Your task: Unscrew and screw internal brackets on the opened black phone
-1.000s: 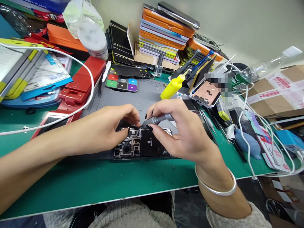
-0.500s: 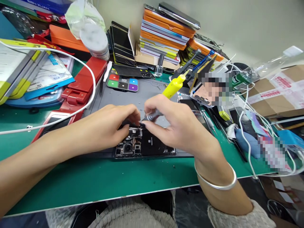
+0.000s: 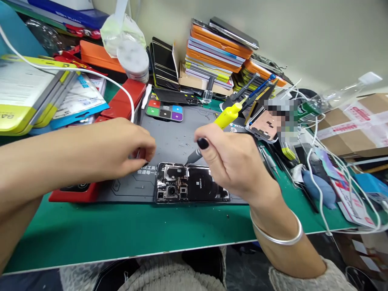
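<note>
An opened smartphone (image 3: 193, 182) lies on the grey work mat, its cameras, boards and black battery exposed. My right hand (image 3: 235, 157) is wrapped round a slim yellow-and-grey screwdriver (image 3: 226, 116), its thumb raised along the side. The grey end points down at the phone's far edge; whether it touches cannot be made out. To the left of the phone, my left hand (image 3: 133, 147) hovers above the mat, apart from the phone. Its fingers are curled and the thumb is pressed close to them. Anything between those fingertips is hidden.
The grey mat (image 3: 169, 139) carries a coloured magnetic tray (image 3: 164, 113) and tiny loose bits. A red device (image 3: 74, 193) sits under my left forearm. Tools and white cables (image 3: 313, 161) clutter the right side. Stacked boxes (image 3: 215, 50) stand at the back.
My left hand has moved left, off the phone's far edge. My right hand still holds the screwdriver, with the thumb lifted from the lower end. The view has shifted slightly.
</note>
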`<state>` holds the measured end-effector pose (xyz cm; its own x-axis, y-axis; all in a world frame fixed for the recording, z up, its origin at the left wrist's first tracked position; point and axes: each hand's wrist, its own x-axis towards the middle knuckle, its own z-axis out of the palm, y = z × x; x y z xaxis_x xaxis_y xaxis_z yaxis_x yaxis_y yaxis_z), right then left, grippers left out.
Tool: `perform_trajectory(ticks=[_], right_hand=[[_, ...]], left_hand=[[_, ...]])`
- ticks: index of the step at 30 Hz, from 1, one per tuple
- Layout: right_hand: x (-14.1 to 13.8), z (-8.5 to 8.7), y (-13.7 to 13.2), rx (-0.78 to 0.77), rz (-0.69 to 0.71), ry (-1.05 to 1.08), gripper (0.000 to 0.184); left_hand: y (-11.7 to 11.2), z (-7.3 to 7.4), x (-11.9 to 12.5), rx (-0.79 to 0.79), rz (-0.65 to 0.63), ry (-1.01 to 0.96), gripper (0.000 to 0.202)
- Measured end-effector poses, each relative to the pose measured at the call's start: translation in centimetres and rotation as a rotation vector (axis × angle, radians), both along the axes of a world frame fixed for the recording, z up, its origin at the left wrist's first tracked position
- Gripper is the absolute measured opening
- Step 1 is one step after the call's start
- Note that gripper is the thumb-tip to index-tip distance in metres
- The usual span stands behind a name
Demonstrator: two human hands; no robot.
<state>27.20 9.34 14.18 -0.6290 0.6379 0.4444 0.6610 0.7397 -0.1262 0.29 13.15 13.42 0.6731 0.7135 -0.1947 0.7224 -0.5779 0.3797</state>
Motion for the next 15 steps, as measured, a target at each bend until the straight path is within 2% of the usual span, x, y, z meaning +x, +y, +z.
perform_trajectory(ticks=[4,9,11,12,14,15], right_hand=[[0.0,0.1,0.0,-0.061,0.062,0.042,0.022],[0.1,0.1,-0.1,-0.055,0.026,0.039,0.015],[0.1,-0.3,-0.1,-0.091,0.08,0.088,0.022],[0.0,-0.5,-0.1,-0.078,0.089,0.1,0.02],[-0.3,-0.9,-0.1,0.036,0.045,0.09,0.005],[-0.4,-1.0,-0.2,0.109,0.016,0.08,0.009]], left_hand=[[-0.7,-0.1,0.5,-0.143,-0.063,0.15,0.018],[-1.8,-0.3,1.1,-0.198,-0.058,0.282,0.018],[-1.9,-0.2,1.4,-0.208,-0.05,0.315,0.016],[-1.9,-0.2,1.5,-0.211,-0.046,0.326,0.017],[-1.9,-0.1,1.7,-0.209,-0.04,0.331,0.02],[-1.9,-0.1,1.8,-0.201,-0.04,0.319,0.021]])
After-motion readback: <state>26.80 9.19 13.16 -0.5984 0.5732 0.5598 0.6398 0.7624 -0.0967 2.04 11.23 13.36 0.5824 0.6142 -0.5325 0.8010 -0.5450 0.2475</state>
